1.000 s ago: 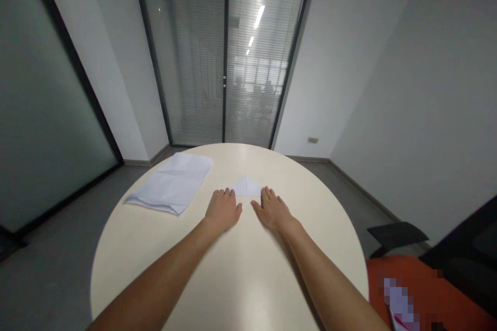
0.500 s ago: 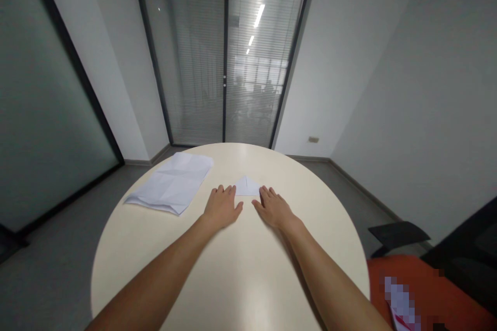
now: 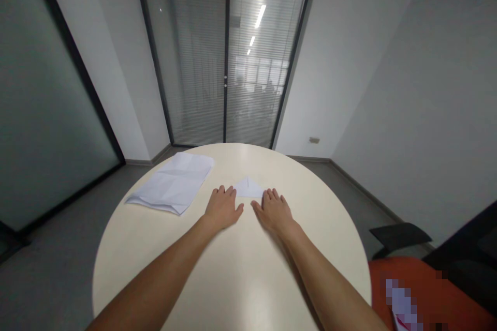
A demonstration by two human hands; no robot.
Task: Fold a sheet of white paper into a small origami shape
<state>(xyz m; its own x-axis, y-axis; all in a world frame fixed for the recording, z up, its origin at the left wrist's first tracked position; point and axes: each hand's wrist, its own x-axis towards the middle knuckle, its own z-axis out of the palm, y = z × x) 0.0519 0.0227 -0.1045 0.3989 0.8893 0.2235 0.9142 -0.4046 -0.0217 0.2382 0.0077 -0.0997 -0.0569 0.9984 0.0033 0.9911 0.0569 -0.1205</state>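
Left hand (image 3: 222, 208): palm down, four fingers slightly parted, thumb swung well out; nothing pinched. Its index fingertip meets the left corner of a small folded paper (image 3: 249, 187). Right hand (image 3: 275, 211): palm down, fingers nearly together, thumb out to the left; nothing gripped, fingertips at the paper's right corner. How hard either hand presses cannot be told.

The folded paper lies flat just ahead of the two hands, peak pointing away from the person, with a short line down its middle. It rests on a round, pale table (image 3: 217, 284). Near the table's far left edge lies a larger stack of white paper (image 3: 174, 181), creased, its near edge lifted in layers.

Beyond the table stands a dark-framed glass partition (image 3: 227, 62) with blinds, ceiling lights showing in it. A small wall plate (image 3: 314, 140) sits low on the white wall. To the right, an orange chair (image 3: 435, 295) carries a blurred object, not identifiable.

Compared with half a second earlier, the right fingers have drawn closer together and shifted slightly right, exposing more of the paper's right corner. The left hand is practically unchanged.
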